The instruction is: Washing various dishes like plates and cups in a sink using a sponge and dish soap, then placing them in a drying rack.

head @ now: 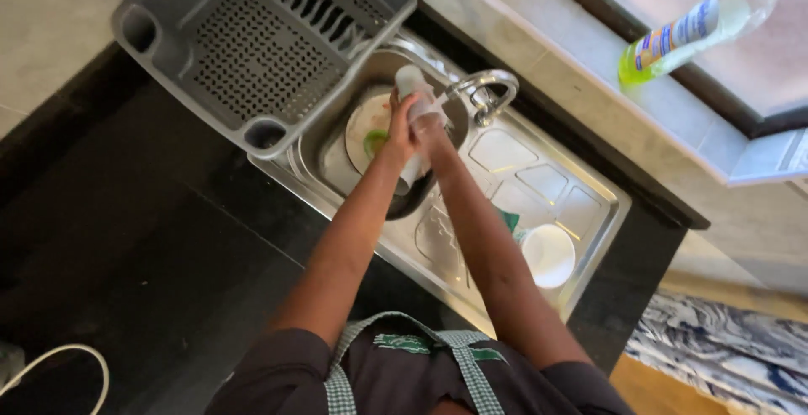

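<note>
My two hands meet over the round steel sink basin, under the curved tap. A tall pale cup is between them; its top sticks out above my fingers and its lower end shows below my wrists. My left hand wraps the cup from the left. My right hand grips it from the right, close to the tap's spout, where a thin stream of water runs. In the basin below lies a white plate with a green thing on it.
A grey plastic dish rack stands left of the basin. The steel drainboard on the right carries a white bowl and a green sponge. A yellow-green detergent bottle lies on the window sill. Dark worktop surrounds the sink.
</note>
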